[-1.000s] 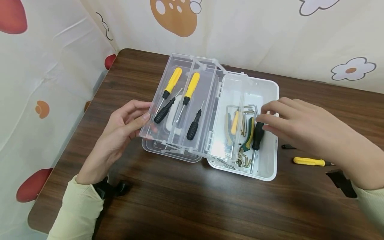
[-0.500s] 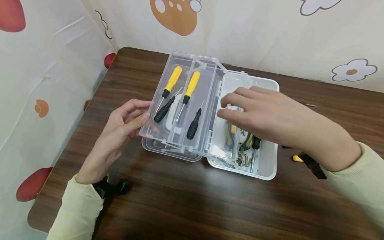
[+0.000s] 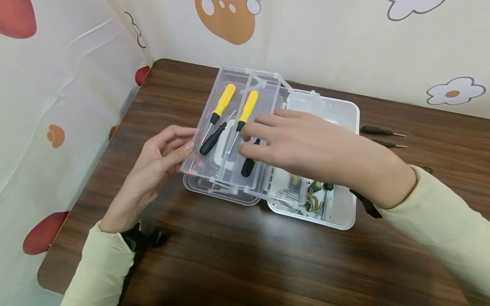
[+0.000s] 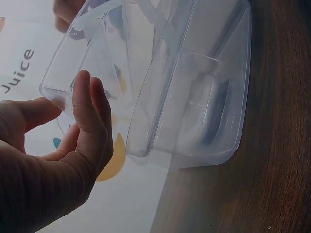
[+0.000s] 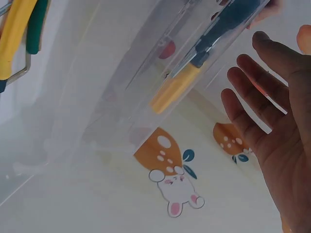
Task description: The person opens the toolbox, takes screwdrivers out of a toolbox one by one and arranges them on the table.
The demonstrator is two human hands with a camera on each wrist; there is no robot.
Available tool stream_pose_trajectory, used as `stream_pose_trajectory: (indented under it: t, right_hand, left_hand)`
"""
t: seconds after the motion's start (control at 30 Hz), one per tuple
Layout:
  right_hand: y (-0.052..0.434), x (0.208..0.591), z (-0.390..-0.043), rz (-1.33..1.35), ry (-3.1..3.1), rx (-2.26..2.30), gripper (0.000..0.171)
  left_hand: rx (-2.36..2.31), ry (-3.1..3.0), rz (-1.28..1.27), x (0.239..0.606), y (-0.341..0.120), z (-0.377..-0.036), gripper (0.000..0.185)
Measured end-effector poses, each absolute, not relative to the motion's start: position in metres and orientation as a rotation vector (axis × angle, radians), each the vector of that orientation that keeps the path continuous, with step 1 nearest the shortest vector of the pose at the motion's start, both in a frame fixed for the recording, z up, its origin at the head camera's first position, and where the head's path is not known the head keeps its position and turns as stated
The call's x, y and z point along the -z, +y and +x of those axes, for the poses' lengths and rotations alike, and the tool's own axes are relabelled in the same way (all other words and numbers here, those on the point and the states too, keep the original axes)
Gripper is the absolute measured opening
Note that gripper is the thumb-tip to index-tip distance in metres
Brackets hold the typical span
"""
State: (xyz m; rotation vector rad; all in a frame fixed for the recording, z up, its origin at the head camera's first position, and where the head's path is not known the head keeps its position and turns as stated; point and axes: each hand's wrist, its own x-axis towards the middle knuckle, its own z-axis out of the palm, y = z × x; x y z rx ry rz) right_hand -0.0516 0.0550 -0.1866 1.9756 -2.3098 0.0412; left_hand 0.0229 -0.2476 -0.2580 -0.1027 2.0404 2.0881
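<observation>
The head view is bright and evenly lit, sharp across the whole frame; soft, short shadows lie on the dark wooden surface (image 3: 237,255) under the forearms. Faint sheen marks the clear tray (image 3: 214,161). The left wrist view is dimmer, with the near hand slightly soft. The right wrist view is hazy and washed out, seen through clear plastic, edges blurred.

- Tool box (image 3: 346,111): on the table (image 3: 245,259), before me, its upper tray (image 3: 268,91) swung out to the left.
- Screwdrivers (image 3: 223,100): four, lying in the tray's two compartments.
- My left hand (image 3: 155,168): at the tray's left edge.
- My right hand (image 3: 306,144): above tray and box.
- Hex keys (image 3: 311,204): in the box's bottom.
- Two small screwdrivers (image 3: 379,131): on the table, right of the box.
</observation>
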Motion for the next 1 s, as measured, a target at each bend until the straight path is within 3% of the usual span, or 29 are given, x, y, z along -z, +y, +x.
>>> stream_pose_trajectory:
  t: [0.37,1.0]
  right_hand:
    - [0.034,0.186,-0.045,2.041,-2.295,0.1,0.026]
    - [0.025,0.191,-0.045,2.06,-2.288,0.121,0.036]
  left_hand:
    - [-2.078,2.046,-0.116,0.258,-0.246,0.022,0.026]
    - [-2.066,2.049,-0.13,0.258,-0.247,0.023,0.028]
